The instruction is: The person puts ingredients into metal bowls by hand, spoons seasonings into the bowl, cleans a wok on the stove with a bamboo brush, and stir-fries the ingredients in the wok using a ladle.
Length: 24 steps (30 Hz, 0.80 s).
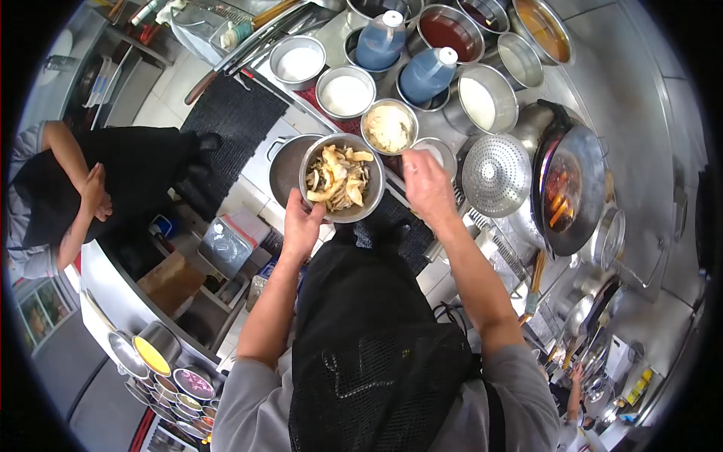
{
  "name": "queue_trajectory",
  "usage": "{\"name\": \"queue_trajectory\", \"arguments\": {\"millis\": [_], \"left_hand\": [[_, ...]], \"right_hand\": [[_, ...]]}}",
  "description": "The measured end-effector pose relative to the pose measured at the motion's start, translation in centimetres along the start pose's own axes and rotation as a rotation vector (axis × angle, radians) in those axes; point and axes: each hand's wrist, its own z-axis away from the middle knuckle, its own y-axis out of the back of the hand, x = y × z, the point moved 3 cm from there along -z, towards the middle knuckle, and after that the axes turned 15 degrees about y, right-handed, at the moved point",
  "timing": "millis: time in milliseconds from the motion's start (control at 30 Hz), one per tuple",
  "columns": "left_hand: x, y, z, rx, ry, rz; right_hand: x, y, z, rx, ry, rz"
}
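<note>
My left hand (303, 230) grips the rim of a metal bowl (379, 188), thumb on the near edge. Inside the bowl lie pale yellow strips (352, 162) mixed with thin brownish pieces that look like mushrooms. My right hand (428, 184) is closed, its fingers pointing down beside a round tin of cream-coloured, chopped-looking stuff (388, 126). Partly behind that hand stands another tin with white contents (434, 148). Whatever the right fingers may hold is hidden. Under the bowl's left side shows an empty metal pot (283, 172) with a handle.
Tins of white seasoning (345, 92), blue-tinted bottles (427, 77) and a pot of red sauce (452, 36) line the counter. Right of me are a perforated ladle (497, 175) and a wok (576, 154) with reddish food. A person with folded arms (83, 184) stands at left.
</note>
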Motion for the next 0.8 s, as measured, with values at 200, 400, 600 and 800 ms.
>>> {"name": "queue_trajectory", "arguments": {"millis": [200,400,600,800], "left_hand": [[0.1,0.5,-0.1,0.003,0.004,-0.026],[0.6,0.6,0.2,0.022,-0.018,0.002],[1.1,0.5,1.0,0.006,0.013,-0.012],[1.1,0.2,0.9,0.004,-0.033,0.05]], "right_hand": [[0.3,1.2,-0.9,0.079,-0.073,-0.011],[-0.8,0.3,-1.2,0.063,-0.178,-0.299],[0.0,1.4,-1.5,0.088,-0.26,-0.317],[3.5,1.1,-0.3,0.185,-0.451,-0.48]]}}
